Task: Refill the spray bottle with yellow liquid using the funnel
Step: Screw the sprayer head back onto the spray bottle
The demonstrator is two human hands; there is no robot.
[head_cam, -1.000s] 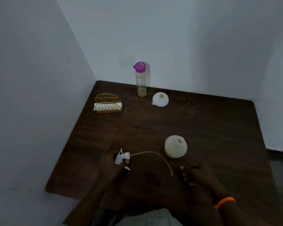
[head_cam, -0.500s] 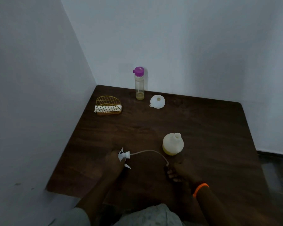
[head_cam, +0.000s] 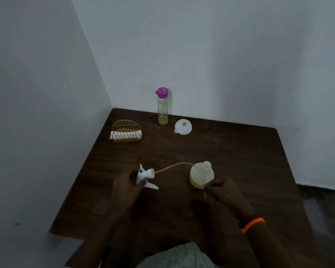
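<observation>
A squat white spray bottle (head_cam: pixel 201 176) stands uncapped near the middle of the dark wooden table (head_cam: pixel 230 151), a little yellow liquid at its base. Its white trigger head (head_cam: pixel 145 176) is gripped by my left hand (head_cam: pixel 126 187), lifted just off the table. A thin dip tube (head_cam: pixel 172 166) arcs from the head behind the bottle, and my right hand (head_cam: pixel 223 191) pinches its free end in front of the bottle. A white funnel (head_cam: pixel 183 126) lies at the back. Beside it stands a tall clear bottle (head_cam: pixel 162 106) with a purple cap and some yellow liquid.
A gold wire napkin holder (head_cam: pixel 127 133) with white napkins sits at the back left. Walls close the table in on the left and behind. An orange band (head_cam: pixel 252 225) circles my right wrist.
My right hand has moved forward from the table front and taken the tube's end. My left hand has raised the trigger head slightly. The view has shifted.
</observation>
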